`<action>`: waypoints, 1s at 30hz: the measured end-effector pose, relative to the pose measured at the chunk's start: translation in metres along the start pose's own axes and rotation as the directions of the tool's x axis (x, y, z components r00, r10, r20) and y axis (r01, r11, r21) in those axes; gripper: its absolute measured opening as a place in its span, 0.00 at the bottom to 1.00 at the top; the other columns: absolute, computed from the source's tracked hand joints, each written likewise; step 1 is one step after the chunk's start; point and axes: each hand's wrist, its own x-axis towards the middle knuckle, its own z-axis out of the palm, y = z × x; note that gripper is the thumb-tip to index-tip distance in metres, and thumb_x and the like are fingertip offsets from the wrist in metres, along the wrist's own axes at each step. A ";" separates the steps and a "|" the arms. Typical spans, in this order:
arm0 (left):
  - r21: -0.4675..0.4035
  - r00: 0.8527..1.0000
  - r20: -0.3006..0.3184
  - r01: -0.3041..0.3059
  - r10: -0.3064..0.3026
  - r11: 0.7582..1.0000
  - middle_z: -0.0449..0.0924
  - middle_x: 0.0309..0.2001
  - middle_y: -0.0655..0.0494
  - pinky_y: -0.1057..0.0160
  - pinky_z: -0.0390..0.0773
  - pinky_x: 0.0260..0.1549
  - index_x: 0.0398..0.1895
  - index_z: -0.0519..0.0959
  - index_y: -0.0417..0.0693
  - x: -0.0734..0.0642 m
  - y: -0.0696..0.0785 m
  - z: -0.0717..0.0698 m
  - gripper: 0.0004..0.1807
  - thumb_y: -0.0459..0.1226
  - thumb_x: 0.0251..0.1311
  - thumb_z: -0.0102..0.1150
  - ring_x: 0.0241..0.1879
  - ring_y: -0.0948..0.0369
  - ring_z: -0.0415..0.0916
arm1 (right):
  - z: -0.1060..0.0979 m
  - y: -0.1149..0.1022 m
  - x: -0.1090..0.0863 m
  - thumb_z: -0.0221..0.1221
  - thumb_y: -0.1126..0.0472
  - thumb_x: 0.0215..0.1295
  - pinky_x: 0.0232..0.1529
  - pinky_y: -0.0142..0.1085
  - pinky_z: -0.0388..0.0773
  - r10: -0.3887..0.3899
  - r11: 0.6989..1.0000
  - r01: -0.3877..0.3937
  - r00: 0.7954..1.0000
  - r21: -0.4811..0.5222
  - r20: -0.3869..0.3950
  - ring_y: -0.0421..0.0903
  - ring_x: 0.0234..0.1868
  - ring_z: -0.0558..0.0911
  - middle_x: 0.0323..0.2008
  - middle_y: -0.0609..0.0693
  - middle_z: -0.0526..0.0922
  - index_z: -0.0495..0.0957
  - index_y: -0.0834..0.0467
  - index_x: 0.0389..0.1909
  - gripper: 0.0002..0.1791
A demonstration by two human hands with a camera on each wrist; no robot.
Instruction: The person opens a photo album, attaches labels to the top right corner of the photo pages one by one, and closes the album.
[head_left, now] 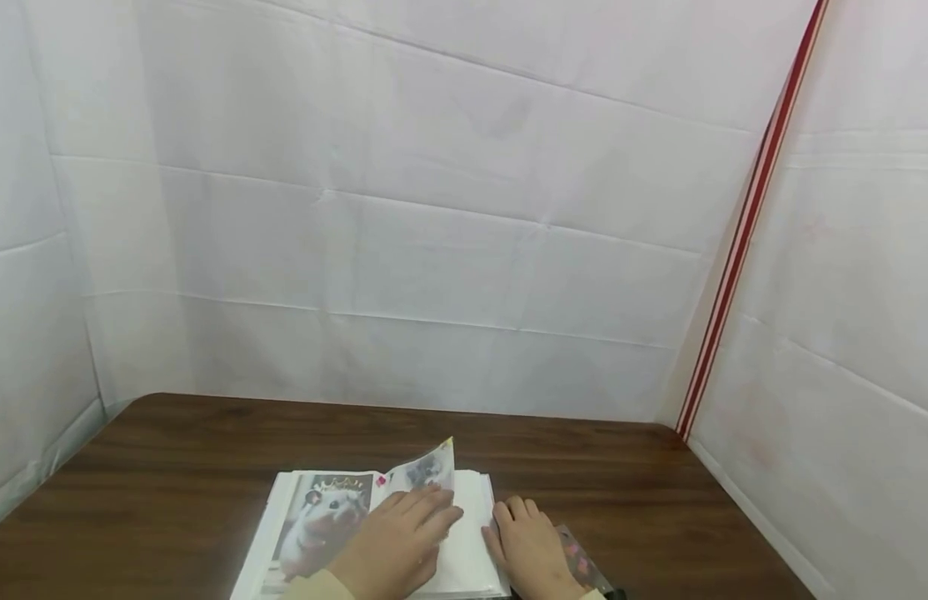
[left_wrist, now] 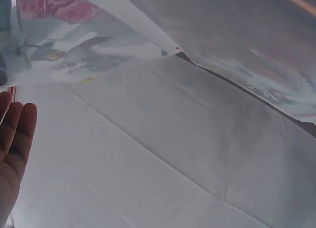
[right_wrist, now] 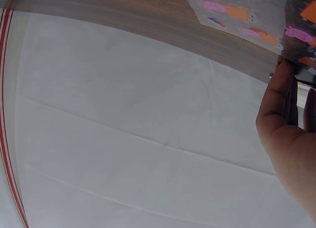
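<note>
An open album (head_left: 464, 550) lies at the table's near side. Its left page carries a picture of a white mouse-like animal with a crown (head_left: 329, 517). A clear, printed page (head_left: 426, 468) stands partly lifted near the middle. My left hand (head_left: 404, 537) is against this page, its fingers extended. In the left wrist view, pink roses (left_wrist: 74, 8) show on the lifted sheet, close to straight fingers (left_wrist: 24, 129). My right hand (head_left: 531, 542) rests at the album's right edge, fingers slightly bent. Beside it lies a transparent sheet with pink and orange figures (head_left: 580, 558).
The dark wood table (head_left: 209, 437) has rounded far corners. White cloth (head_left: 434, 250) hangs behind and on both sides, with a red-striped strip (head_left: 749, 225) at the right corner. A small black object (head_left: 616, 594) shows at the bottom, by the sheet's end.
</note>
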 end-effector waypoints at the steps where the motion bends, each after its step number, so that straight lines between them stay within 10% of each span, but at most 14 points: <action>1: -0.009 1.000 0.006 0.017 -0.017 1.000 0.77 0.48 0.59 0.61 0.77 0.43 0.45 0.74 0.56 -0.001 -0.002 -0.002 0.23 0.43 0.40 0.64 0.48 0.62 0.75 | 0.000 0.000 0.000 0.52 0.46 0.60 0.32 0.33 0.73 0.002 1.000 -0.002 1.000 -0.005 -0.002 0.41 0.33 0.73 0.33 0.46 0.77 0.74 0.53 0.35 0.14; 20: -0.079 0.996 0.016 0.084 -0.083 0.993 0.75 0.49 0.56 0.59 0.79 0.39 0.51 0.72 0.62 -0.026 -0.036 -0.032 0.33 0.52 0.35 0.69 0.46 0.61 0.74 | 0.003 -0.010 0.004 0.53 0.47 0.59 0.29 0.34 0.71 0.026 0.999 -0.026 1.000 -0.021 -0.006 0.41 0.31 0.72 0.31 0.45 0.75 0.73 0.53 0.34 0.13; 30: -0.041 0.989 -0.123 0.075 -0.080 0.996 0.74 0.49 0.51 0.63 0.77 0.36 0.48 0.75 0.56 -0.046 -0.059 -0.043 0.38 0.54 0.23 0.71 0.45 0.59 0.75 | 0.001 -0.014 0.007 0.52 0.47 0.60 0.29 0.32 0.69 0.023 1.000 -0.022 0.999 -0.009 0.024 0.40 0.31 0.70 0.30 0.45 0.74 0.72 0.52 0.32 0.12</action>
